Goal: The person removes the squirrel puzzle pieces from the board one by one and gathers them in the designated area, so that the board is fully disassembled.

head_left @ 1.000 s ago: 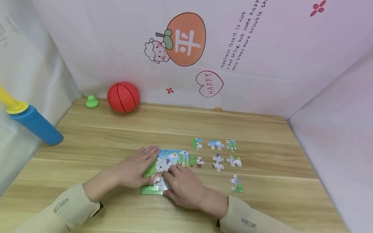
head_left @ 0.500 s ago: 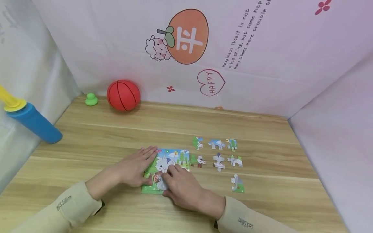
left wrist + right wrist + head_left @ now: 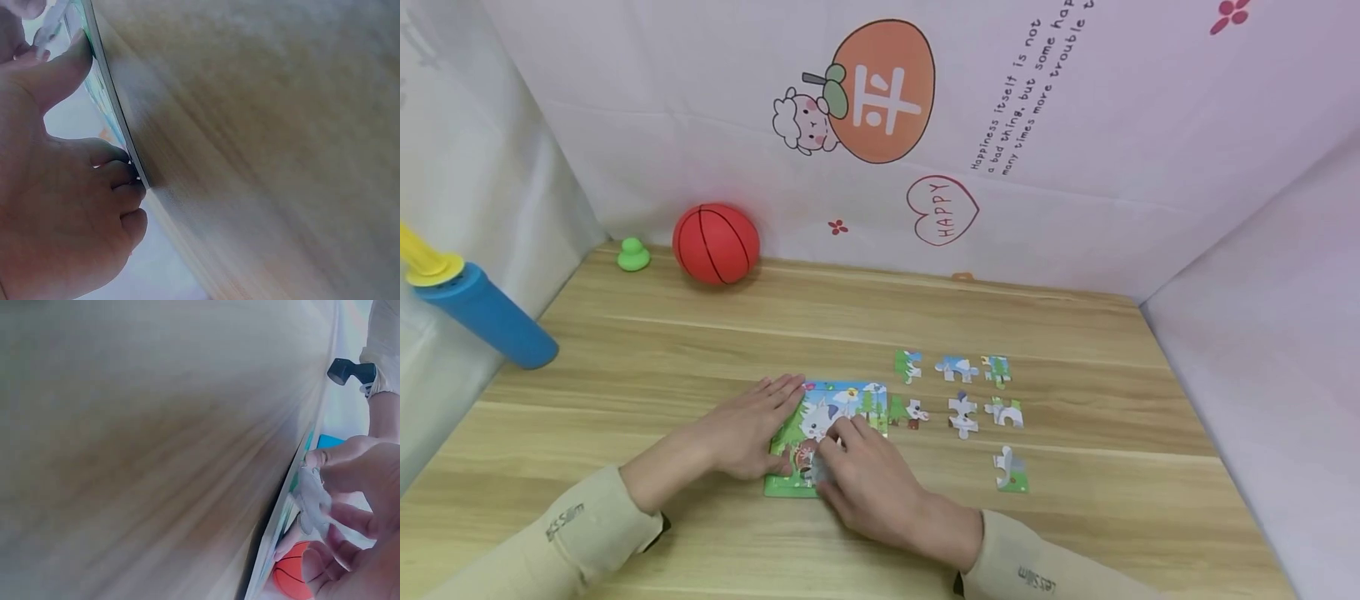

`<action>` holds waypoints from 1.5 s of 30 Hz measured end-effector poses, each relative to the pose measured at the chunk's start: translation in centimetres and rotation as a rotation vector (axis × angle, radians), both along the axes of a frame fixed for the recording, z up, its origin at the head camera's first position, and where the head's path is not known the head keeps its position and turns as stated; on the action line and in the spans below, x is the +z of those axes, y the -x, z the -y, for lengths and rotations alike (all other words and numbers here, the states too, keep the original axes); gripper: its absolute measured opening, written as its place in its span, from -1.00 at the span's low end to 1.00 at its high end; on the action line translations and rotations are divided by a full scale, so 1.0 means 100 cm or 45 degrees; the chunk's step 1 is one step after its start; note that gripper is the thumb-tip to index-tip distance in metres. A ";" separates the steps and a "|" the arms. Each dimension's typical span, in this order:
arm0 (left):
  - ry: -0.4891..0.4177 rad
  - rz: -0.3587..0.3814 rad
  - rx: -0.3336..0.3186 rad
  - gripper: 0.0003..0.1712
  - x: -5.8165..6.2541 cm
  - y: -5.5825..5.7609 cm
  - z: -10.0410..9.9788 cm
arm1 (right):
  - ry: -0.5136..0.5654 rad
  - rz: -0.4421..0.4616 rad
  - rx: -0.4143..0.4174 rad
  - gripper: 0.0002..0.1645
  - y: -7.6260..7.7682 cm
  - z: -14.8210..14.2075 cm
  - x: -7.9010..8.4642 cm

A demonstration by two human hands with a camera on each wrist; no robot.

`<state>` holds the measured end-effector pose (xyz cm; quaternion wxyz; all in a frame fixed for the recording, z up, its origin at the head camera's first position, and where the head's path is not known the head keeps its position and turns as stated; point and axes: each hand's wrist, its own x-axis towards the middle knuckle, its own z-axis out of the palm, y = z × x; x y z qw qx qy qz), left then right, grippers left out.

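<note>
A jigsaw puzzle board (image 3: 792, 492) with a cartoon goat picture lies on the table in the head view. My left hand (image 3: 741, 437) rests along its left side with fingers straight and the thumb over the lower picture. At the lower right of the board, my right hand (image 3: 880, 483) pinches a grey-white puzzle piece (image 3: 312, 499). In the right wrist view this piece sits tilted at the board's surface, between thumb and fingers. Its exact seat is hidden by the hand. Several loose pieces lie right of the board, among them a goat-face piece (image 3: 962, 416) and a green-cornered piece (image 3: 1011, 471).
Toward the back left stand a red ball (image 3: 717, 244) and a green toy duck (image 3: 634, 256). A blue pump (image 3: 490, 317) with a yellow handle leans at the left edge. White printed cloth (image 3: 1060, 225) walls the table's back and sides.
My right hand works at the same spot, its thumb drawn slightly up and inward, and the piece beneath it has shifted a little. My left hand stays on the board.
</note>
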<state>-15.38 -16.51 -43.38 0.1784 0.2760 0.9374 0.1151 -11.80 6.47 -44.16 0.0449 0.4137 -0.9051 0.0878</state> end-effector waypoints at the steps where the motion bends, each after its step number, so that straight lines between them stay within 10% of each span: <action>1: -0.002 -0.001 0.001 0.18 0.000 0.000 0.000 | 0.016 -0.001 0.010 -0.73 -0.001 0.000 0.001; 6: -0.008 0.003 0.003 0.18 -0.001 0.000 0.000 | 0.097 0.016 0.084 -0.98 -0.005 -0.002 0.002; 18: 0.001 0.027 0.002 0.17 0.002 0.000 -0.001 | 0.418 -0.008 -0.016 -0.76 0.005 -0.067 0.008; 29: 0.012 0.044 0.008 0.17 0.003 -0.001 -0.002 | 0.298 0.073 -0.285 -0.64 0.008 -0.135 0.011; 45: 0.022 0.044 0.009 0.17 0.003 0.000 -0.001 | 0.235 0.228 -0.292 -0.73 0.007 -0.152 -0.003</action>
